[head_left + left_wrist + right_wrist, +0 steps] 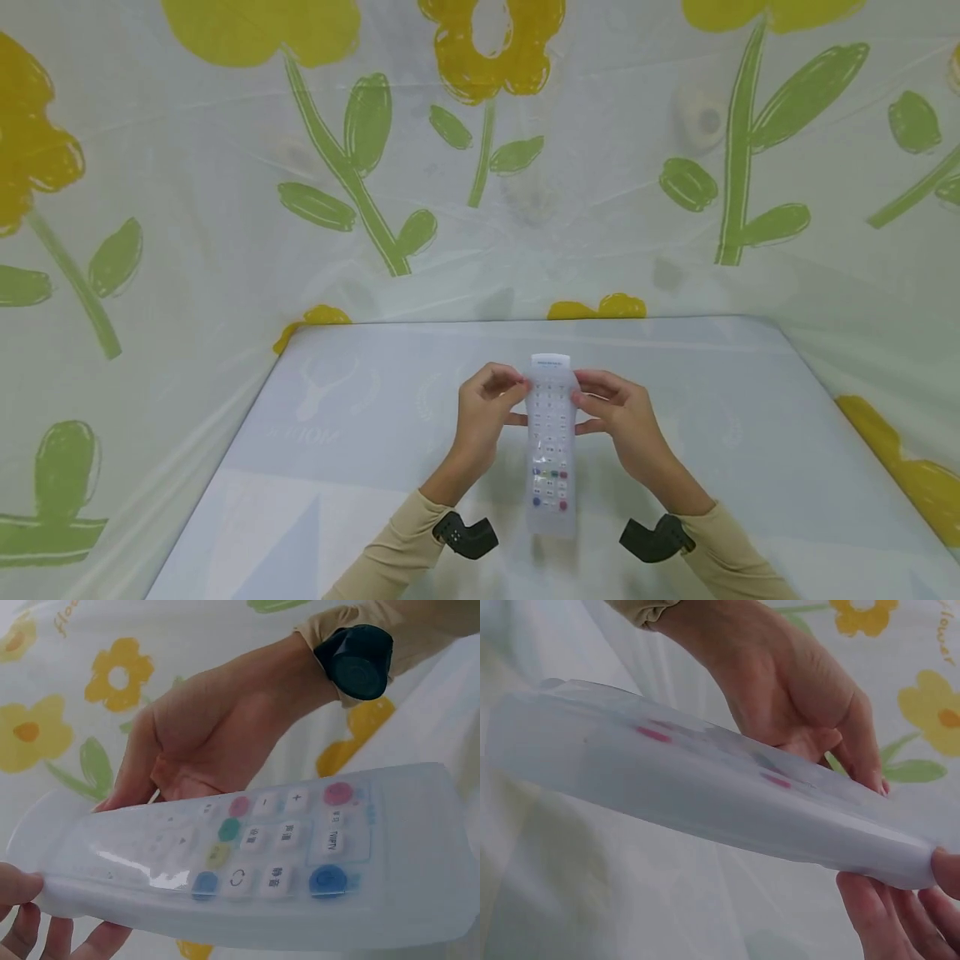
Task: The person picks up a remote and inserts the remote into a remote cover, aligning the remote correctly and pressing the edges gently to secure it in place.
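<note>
Fingers of left hand (478, 414): pinching, between thumb and fingertip, the left edge of the remote control (551, 437) near its far end. Fingers of right hand (627, 412): pinching likewise at the right edge. Remote control: one, pale, held between both hands above the table (360, 450), buttons facing up. Translucent cover (552, 525): one, around most of the remote control, with spare material past the near end; printed far end (551, 361) seemingly bare. Handling, by judgement: light, rigid casing, fairly hardy but not proof against a drop; cover likely thin, soft and smooth, liable to slip along the casing or crease. Best hold: both long edges of the remote control, thumbs on top, fingertips below, clear of the keys; for the cover alone, the rim near the far end. Coloured buttons (338, 793): six, namely two pink, two blue, one green, one yellow. White keys (296, 799): many, too fine to count in full. Hands: two. Dark wrist devices (468, 537): two, one either side of the near end of the remote control. Beige sleeves (397, 542): two, behind those devices. Table: one, beneath the remote control. Flowered sheet (600, 167): apparently one, beyond the remote control.
</note>
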The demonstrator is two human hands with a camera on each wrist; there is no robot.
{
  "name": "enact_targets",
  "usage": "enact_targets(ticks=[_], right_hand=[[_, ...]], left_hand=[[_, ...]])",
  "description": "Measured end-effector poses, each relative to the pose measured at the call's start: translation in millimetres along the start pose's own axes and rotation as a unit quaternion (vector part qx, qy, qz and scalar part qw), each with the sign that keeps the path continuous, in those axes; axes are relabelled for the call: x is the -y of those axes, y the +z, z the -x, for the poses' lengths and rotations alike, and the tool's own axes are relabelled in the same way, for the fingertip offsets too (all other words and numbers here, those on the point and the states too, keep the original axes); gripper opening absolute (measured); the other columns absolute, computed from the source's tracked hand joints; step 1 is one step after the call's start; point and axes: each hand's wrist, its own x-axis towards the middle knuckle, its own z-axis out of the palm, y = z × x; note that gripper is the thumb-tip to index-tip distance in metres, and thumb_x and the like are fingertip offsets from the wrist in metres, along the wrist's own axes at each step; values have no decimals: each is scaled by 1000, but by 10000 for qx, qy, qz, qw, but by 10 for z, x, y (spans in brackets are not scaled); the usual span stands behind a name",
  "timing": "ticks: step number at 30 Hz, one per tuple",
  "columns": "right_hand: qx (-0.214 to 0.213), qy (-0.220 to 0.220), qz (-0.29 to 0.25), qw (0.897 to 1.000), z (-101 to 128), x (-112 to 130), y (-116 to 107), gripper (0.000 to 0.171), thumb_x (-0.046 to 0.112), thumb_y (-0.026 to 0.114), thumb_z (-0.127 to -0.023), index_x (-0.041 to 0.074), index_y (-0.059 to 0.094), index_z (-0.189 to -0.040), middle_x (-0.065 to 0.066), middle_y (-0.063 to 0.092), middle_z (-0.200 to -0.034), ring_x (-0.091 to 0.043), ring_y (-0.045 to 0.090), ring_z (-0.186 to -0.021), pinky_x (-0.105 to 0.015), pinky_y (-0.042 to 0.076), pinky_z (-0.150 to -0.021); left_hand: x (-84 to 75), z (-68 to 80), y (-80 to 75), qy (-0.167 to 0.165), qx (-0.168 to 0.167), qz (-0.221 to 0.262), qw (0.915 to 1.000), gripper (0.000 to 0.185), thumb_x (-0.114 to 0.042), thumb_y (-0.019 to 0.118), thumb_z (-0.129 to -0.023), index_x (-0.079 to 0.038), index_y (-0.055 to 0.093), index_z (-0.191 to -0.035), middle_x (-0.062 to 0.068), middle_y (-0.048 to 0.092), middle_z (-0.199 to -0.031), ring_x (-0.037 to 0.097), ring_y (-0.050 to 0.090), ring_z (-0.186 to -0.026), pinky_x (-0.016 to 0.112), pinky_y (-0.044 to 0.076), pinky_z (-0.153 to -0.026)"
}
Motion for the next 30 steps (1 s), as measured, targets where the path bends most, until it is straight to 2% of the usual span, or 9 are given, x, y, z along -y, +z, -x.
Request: enact_targets(ticks=[4,11,19,21,25,30], right_hand=[[-146,40,-30,9999,0,5,7,38,15,63,-91,-5,55,-123,-11,62,-112,-20,64,-92,-38,57,-70],[-296,-141,-64,9994,16,11,11,38,17,64,-91,-4,57,-121,-5,64,-109,-19,65,-93,-39,57,-68],[-433,-491,-162,9977,11,44,49,37,13,66,-89,-8,58,-118,-4,66,-105,-18,65,-89,-37,58,-65],[-442,-586,-212,9971,8,48,65,37,12,68,-88,-9,58,-117,-4,66,-104,-18,65,-88,-38,58,-64],[-469,-695,-283,9961,-3,36,94,36,11,70,-86,-7,60,-116,-3,67,-102,-18,67,-85,-41,58,-62],[-512,-762,-128,9957,-15,26,120,35,12,70,-86,-4,61,-115,-4,68,-103,-18,67,-84,-41,57,-63]], left_hand=[[4,7,15,-1,13,-141,9999,8,-3,67,-86,0,64,-93,10,62,-91,20,61,-84,41,58,-62],[-9,57,31,-75,234,-599,9979,19,-6,65,-88,-3,67,-107,10,62,-103,21,58,-96,37,57,-70],[-314,227,127,-47,394,-964,9946,34,-5,70,-84,-1,63,-117,13,59,-115,31,54,-104,37,54,-78],[-339,240,139,-71,394,-1046,9937,37,-6,72,-82,-3,62,-117,12,59,-116,30,53,-106,36,51,-80],[-317,229,144,-181,447,-1172,9919,41,-9,75,-80,-5,63,-119,9,57,-119,29,52,-108,33,50,-77],[-134,157,115,-296,569,-1159,9912,50,-11,78,-78,-11,60,-124,4,52,-126,27,50,-111,35,53,-77]])
